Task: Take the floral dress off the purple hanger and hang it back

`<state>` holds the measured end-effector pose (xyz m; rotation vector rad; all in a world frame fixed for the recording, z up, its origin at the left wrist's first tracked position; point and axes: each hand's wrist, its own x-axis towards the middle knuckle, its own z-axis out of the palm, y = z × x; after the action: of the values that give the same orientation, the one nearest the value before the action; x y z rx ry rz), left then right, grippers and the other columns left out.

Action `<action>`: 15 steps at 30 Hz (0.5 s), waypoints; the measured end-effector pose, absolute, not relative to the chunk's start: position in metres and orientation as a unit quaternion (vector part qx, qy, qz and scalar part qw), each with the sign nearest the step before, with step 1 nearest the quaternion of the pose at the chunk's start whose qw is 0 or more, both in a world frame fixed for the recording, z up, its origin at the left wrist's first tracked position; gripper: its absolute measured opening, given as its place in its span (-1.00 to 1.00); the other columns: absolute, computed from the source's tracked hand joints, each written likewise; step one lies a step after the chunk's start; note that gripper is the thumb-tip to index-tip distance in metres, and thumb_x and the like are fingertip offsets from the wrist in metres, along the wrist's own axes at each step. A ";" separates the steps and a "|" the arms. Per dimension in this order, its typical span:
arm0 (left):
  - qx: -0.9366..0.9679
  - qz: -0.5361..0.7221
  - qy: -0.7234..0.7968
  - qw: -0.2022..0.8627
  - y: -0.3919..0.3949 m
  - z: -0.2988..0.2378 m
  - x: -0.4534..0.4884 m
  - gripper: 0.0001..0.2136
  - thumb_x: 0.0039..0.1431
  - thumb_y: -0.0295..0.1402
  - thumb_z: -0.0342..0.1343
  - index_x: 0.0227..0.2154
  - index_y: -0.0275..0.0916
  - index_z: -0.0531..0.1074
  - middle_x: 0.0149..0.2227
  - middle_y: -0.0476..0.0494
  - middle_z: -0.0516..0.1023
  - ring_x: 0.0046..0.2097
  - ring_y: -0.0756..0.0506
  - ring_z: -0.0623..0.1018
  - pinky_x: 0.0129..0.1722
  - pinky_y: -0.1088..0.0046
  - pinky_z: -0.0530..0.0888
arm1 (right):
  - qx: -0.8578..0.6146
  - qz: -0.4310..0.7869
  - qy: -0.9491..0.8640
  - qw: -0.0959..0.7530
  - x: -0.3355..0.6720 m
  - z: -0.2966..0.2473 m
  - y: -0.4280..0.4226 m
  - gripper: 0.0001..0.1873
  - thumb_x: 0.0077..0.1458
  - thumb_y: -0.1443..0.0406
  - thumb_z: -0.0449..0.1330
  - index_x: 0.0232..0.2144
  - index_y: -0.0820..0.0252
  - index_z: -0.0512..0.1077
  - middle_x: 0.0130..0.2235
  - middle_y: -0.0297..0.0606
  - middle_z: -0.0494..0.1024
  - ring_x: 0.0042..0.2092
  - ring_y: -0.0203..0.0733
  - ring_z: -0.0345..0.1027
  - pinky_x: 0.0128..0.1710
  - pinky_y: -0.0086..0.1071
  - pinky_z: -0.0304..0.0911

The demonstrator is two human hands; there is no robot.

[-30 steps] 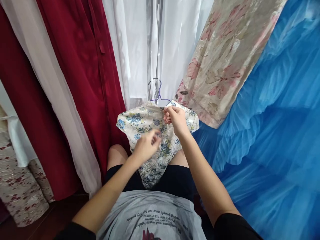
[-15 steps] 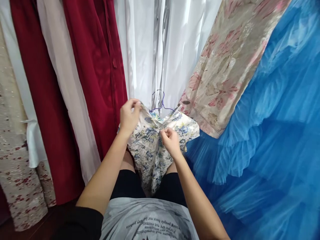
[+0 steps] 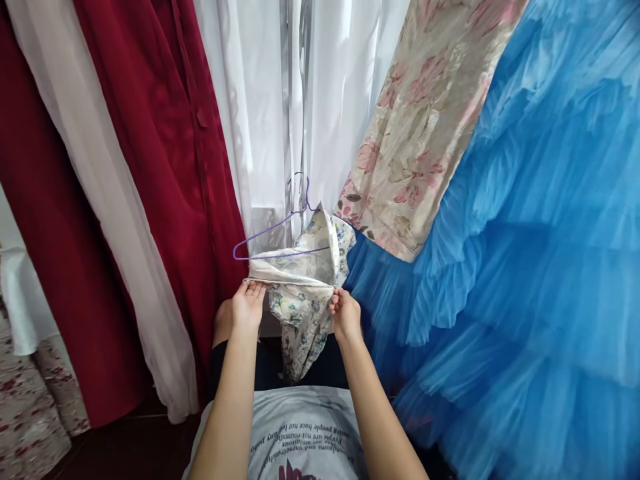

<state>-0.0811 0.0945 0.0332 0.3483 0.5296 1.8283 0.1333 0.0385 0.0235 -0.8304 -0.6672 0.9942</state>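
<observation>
Around eight o'clock, the left hand (image 3: 247, 308) holds a parted edge of the flowered shirt (image 3: 300, 308); at nine, the purple hanger (image 3: 270, 228) juts bare. The shirt droops toward six, the right hand (image 3: 346, 313) pinching it at five. Apparently it's half off; freeing it calls for slipping out the hanger's other arm.

Left hand (image 3: 249, 305) touches and right hand (image 3: 346, 312) pinches a floral garment (image 3: 303, 315).
</observation>
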 end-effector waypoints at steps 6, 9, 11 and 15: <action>0.238 0.752 0.255 0.559 0.079 0.041 -0.040 -0.97 0.26 -0.43 0.09 -0.32 -0.24 0.37 -0.29 -0.14 0.54 -0.19 -0.05 0.60 0.00 0.31 0.51 | -0.401 0.421 -0.252 0.774 0.154 -0.005 0.048 -0.71 -0.13 0.06 0.18 -0.41 0.11 0.34 -0.53 -0.37 0.42 -0.56 -0.25 0.31 -0.56 -0.38 0.23; 0.397 0.723 0.220 0.520 0.055 0.060 -0.021 -0.87 0.20 -0.28 0.18 -0.28 -0.22 0.42 -0.21 -0.13 0.55 -0.15 -0.06 0.57 0.00 0.36 0.47 | -0.423 0.354 -0.332 0.765 0.149 -0.001 0.040 -0.62 -0.11 0.12 0.23 -0.22 0.13 0.40 -0.29 -0.22 0.57 -0.30 -0.13 0.47 -0.33 -0.31 0.38; 0.512 0.680 0.210 0.480 0.039 0.074 -0.008 -0.81 0.24 -0.20 0.15 -0.25 -0.22 0.44 -0.18 -0.13 0.55 -0.14 -0.09 0.55 -0.04 0.38 0.47 | -0.431 0.284 -0.453 0.727 0.143 0.008 0.034 -0.53 -0.17 0.23 0.29 -0.12 0.13 0.43 -0.07 -0.13 0.57 -0.04 -0.02 0.45 -0.08 -0.23 0.38; 0.732 0.522 0.227 0.374 0.024 0.092 0.017 -0.78 0.33 -0.20 0.05 -0.26 -0.24 0.47 -0.21 -0.14 0.54 -0.14 -0.13 0.53 -0.06 0.35 0.46 | -0.392 0.297 -0.614 0.617 0.134 0.032 0.031 -0.64 -0.20 0.34 0.30 -0.24 0.12 0.48 -0.14 -0.18 0.56 -0.05 -0.02 0.40 -0.03 -0.21 0.36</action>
<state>0.0172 0.0235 0.0919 1.8739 0.5810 1.3371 0.1342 0.0308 0.0322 -0.9019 -1.4140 0.6847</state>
